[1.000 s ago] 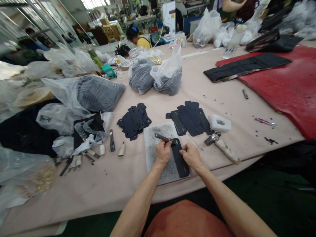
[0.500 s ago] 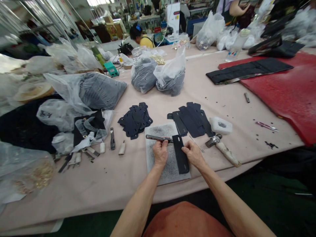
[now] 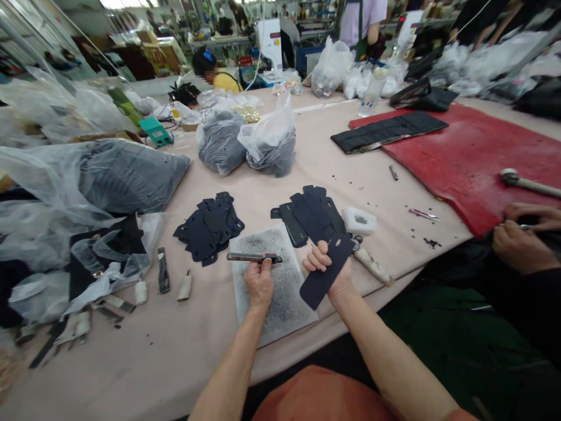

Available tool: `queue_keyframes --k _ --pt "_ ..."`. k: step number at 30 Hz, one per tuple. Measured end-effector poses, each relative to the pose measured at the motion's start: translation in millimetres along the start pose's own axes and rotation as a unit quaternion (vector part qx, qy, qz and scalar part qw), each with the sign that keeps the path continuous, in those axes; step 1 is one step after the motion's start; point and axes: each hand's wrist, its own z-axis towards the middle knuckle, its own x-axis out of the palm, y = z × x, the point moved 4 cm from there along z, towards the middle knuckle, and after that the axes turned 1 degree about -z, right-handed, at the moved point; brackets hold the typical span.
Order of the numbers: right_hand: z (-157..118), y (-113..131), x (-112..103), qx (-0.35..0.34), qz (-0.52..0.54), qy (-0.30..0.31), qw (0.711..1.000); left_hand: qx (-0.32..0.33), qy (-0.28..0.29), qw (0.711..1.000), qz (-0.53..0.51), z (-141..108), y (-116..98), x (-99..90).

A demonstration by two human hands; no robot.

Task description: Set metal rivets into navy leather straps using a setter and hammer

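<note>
My left hand (image 3: 258,285) grips a narrow metal-bladed tool (image 3: 254,257) with a dark inlay, holding it level above a grey stone slab (image 3: 280,304) smeared with black residue. My right hand (image 3: 326,266) pinches a long navy leather strip (image 3: 324,278), which is raised off the slab and tilted, with its lower end hanging free. Two piles of cut navy leather pieces lie beyond the slab, one (image 3: 208,228) to the left and one (image 3: 311,216) to the right, just beyond my right hand.
A white-handled hammer (image 3: 372,266) lies beside my right wrist. Another person's hands (image 3: 521,240) work at the right edge, near a red mat (image 3: 442,175). Full plastic bags (image 3: 221,143) stand beyond the leather, and small tools (image 3: 163,270) lie to the left.
My right hand has lifted the leather strip off the slab and tilted it. The view has swung left, and another person's hands have come into view at the right.
</note>
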Motion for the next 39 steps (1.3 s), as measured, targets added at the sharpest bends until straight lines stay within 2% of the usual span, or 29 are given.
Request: queue_keyframes --k 8,12,17,19,28,36,39 --pt "3.0 3.6 24.1 -0.016 0.178 0.036 0.983 0.007 0.003 0.999 0.049 3.4 4.2 -0.6" --pt "0.5 1.8 25.7 0.011 0.163 0.040 0.986 0.010 0.013 0.998 0.064 3.7 2.9 -0.4" --pt "-2.0 2.4 28.1 0.044 0.166 0.138 0.976 0.021 0.013 0.998 0.063 3.4 -1.6 0.5" --pt "-2.3 2.6 28.6 0.046 0.169 0.157 0.972 0.026 0.014 0.997 0.067 3.0 -4.5 1.1" --pt "-1.7 0.3 27.5 0.021 0.194 0.183 0.964 0.029 0.008 0.997 0.074 3.2 -4.5 2.1" --pt "1.5 2.1 26.8 0.022 0.200 0.182 0.963 0.024 0.011 0.998 0.063 2.8 -6.6 2.1" --pt "6.4 0.5 25.4 0.030 0.181 0.161 0.970 0.023 0.017 0.997 0.070 2.7 -8.9 2.4"
